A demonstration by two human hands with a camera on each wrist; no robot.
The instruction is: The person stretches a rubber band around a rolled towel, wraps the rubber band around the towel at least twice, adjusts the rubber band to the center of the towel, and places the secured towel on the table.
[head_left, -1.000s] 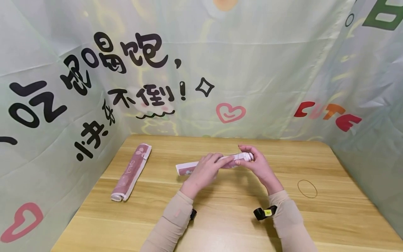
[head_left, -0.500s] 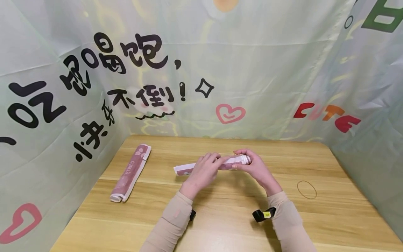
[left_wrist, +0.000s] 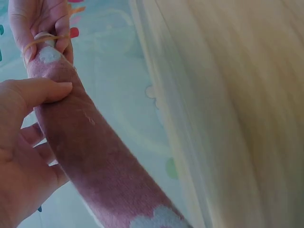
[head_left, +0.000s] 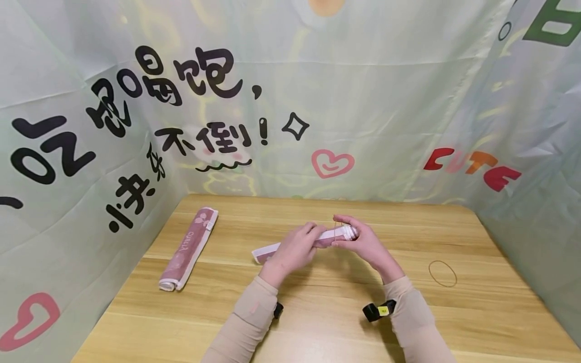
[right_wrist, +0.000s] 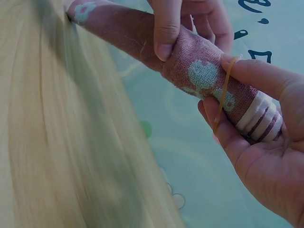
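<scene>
A pink towel roll with white edging (head_left: 324, 238) is held above the table, its far-left end tilted down. My left hand (head_left: 297, 248) grips it near the middle, thumb (left_wrist: 57, 91) across the terry cloth and fingers behind. Around its right end sits my right hand (head_left: 366, 248), thumb and fingers on opposite sides. A tan rubber band (right_wrist: 224, 92) is stretched between those fingertips and crosses the roll beside its striped white end (right_wrist: 260, 116). Part of the band behind the roll is hidden.
Another pink towel roll (head_left: 190, 247) lies at the table's left. A loose rubber band (head_left: 429, 268) lies on the wooden table (head_left: 327, 322) to the right. Printed fabric curtains (head_left: 386, 111) enclose the back and sides.
My right hand has shifted slightly left and down, bringing the rubber band further along the roll. My left fingers have curled more closely around the towel.
</scene>
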